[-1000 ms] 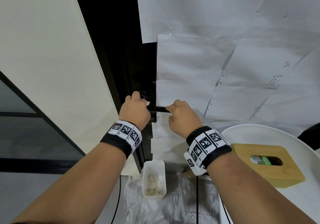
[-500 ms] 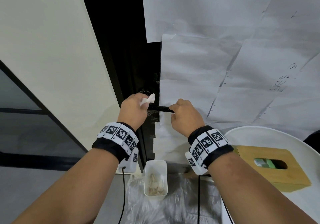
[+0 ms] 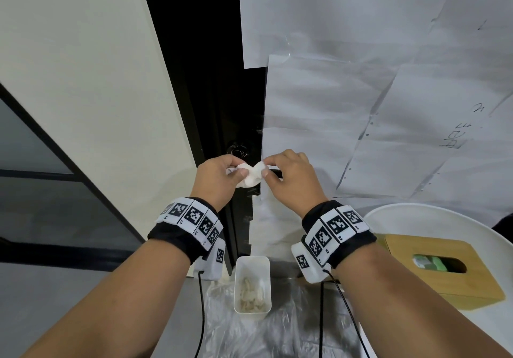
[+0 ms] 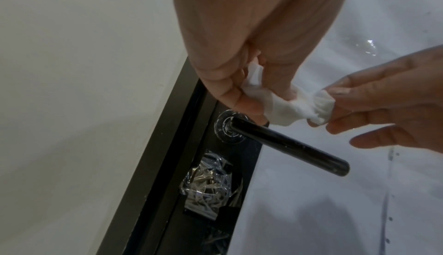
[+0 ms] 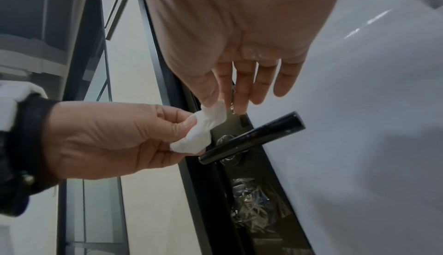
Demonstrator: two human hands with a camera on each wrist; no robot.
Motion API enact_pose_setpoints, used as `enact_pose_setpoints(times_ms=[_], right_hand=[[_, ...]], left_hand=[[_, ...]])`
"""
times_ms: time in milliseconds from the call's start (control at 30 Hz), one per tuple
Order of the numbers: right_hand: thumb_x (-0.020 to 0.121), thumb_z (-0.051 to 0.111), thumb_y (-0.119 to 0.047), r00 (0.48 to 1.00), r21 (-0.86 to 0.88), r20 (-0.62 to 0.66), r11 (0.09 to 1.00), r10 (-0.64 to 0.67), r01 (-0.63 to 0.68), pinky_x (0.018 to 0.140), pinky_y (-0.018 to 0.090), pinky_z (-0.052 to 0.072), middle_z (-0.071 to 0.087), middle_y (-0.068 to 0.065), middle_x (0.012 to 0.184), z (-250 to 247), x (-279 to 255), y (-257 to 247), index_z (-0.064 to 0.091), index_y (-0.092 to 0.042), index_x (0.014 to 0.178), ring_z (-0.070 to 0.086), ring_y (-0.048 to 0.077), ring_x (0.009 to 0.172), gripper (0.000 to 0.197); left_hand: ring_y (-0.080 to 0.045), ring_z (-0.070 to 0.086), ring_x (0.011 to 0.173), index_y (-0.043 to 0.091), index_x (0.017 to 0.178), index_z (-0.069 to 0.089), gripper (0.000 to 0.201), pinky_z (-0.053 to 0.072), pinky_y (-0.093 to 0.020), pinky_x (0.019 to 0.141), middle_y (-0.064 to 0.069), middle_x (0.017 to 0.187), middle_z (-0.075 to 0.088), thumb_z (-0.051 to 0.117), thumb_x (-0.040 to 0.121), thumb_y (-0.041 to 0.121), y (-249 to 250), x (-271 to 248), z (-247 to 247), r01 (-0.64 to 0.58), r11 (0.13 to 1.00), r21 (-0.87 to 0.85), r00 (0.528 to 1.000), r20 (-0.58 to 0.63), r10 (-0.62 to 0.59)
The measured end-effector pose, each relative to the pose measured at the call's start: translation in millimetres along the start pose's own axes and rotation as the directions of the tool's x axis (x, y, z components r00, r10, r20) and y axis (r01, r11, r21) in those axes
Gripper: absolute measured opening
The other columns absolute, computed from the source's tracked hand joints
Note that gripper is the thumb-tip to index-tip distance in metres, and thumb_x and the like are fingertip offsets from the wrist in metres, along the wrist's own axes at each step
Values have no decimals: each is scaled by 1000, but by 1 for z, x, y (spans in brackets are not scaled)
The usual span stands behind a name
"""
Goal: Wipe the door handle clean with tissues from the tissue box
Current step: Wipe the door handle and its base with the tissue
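Observation:
A crumpled white tissue point(image 3: 251, 174) hangs between both hands just in front of the door. My left hand point(image 3: 222, 174) pinches its left part between thumb and fingers. My right hand point(image 3: 280, 171) pinches its right end with thumb and forefinger, the other fingers loose. In the left wrist view the tissue point(image 4: 287, 105) sits just above the black door handle point(image 4: 287, 145), apart from it. The right wrist view shows the tissue point(image 5: 203, 130) up and left of the door handle point(image 5: 251, 138). The wooden tissue box point(image 3: 444, 269) stands at the lower right.
The tissue box rests on a round white table point(image 3: 416, 216). A small white bin point(image 3: 252, 285) with used tissues stands on clear plastic sheeting point(image 3: 272, 330) on the floor below the handle. Paper sheets point(image 3: 361, 108) cover the door. Crumpled tape point(image 4: 208, 181) covers the lock plate.
My right hand has let go of the handle and taken the right end of the tissue. My left hand has drawn the tissue off the handle, toward me.

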State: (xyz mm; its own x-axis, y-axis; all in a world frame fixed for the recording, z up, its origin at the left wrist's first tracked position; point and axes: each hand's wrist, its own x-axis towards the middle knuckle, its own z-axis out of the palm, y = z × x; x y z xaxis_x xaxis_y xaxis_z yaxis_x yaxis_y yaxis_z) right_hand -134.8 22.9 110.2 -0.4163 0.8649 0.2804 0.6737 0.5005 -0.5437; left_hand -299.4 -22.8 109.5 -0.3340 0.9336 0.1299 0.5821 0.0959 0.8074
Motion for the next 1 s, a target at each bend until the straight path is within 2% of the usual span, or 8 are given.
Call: enact_pose_setpoints(times_ms=[167, 400, 567, 667, 700, 833, 900, 1000], right_hand=[[88, 57, -21, 992, 168, 0, 978, 124, -122, 75, 35, 52, 63, 2, 85, -1, 2, -10, 60, -14, 88, 58, 18, 79, 8], [85, 59, -18, 959, 254, -90, 937, 268, -238, 58, 5, 42, 60, -4, 72, -1, 3, -7, 61, -14, 83, 53, 4, 63, 4], [83, 50, -1, 962, 293, -192, 947, 192, -130, 66, 14, 42, 55, -3, 84, 0, 2, -6, 55, -15, 95, 53, 6, 72, 19], [83, 51, 3, 967, 202, -244, 979, 69, -19, 69, 5, 38, 48, 1, 98, 8, 2, -5, 63, -11, 89, 48, 1, 75, 19], [84, 53, 1, 969, 170, -245, 985, 34, 9, 72, 6, 39, 48, 2, 101, 12, 1, -6, 65, -10, 90, 49, 4, 80, 18], [86, 58, -19, 980, -182, -184, 982, -82, 48, 78, 33, 47, 51, 5, 110, 23, -2, -11, 65, -13, 110, 49, 23, 95, 26], [86, 59, -28, 981, -290, -162, 956, -105, 54, 77, 36, 45, 51, 5, 111, 26, -2, -15, 61, -16, 117, 48, 24, 95, 33], [86, 58, -34, 980, -303, -163, 951, -115, 61, 77, 37, 44, 51, 5, 107, 32, 2, -21, 62, -12, 113, 48, 25, 94, 34]], left_hand=[[-8, 62, 83, 22, 94, 74, 10, 45, -20, 77, 7, 85, 70, 66, 88, 21, -4, 0, -6, 5, 998, -61, 1000, -27, -7], [-3, 58, 74, 20, 90, 71, 7, 42, -13, 67, 9, 79, 66, 64, 90, 23, -13, 3, -12, 1, 1000, 12, 998, -59, 0], [-7, 60, 72, 18, 92, 69, 11, 41, -12, 64, 5, 78, 67, 65, 89, 27, -11, 5, -8, -16, 999, 29, 997, -77, 18], [-4, 52, 65, 19, 92, 60, 9, 36, -11, 58, 5, 71, 57, 64, 89, 27, -9, 10, -5, -2, 1000, 27, 992, -128, 5], [-3, 51, 65, 19, 91, 60, 8, 36, -9, 57, 6, 71, 56, 64, 90, 25, -8, 10, -4, -8, 999, 41, 992, -129, 14], [-5, 58, 71, 16, 99, 67, 10, 42, -8, 63, 6, 78, 64, 59, 93, 17, -7, 13, 2, -36, 999, 36, 996, -85, 39], [-9, 59, 79, 17, 108, 66, 18, 47, -17, 74, 3, 85, 65, 59, 92, 14, -9, 13, 5, -38, 999, 19, 998, -57, 39], [-10, 56, 90, 19, 117, 64, 27, 41, -19, 80, 0, 102, 63, 60, 91, 16, -15, 14, 4, -51, 994, 95, 997, -49, 56]])
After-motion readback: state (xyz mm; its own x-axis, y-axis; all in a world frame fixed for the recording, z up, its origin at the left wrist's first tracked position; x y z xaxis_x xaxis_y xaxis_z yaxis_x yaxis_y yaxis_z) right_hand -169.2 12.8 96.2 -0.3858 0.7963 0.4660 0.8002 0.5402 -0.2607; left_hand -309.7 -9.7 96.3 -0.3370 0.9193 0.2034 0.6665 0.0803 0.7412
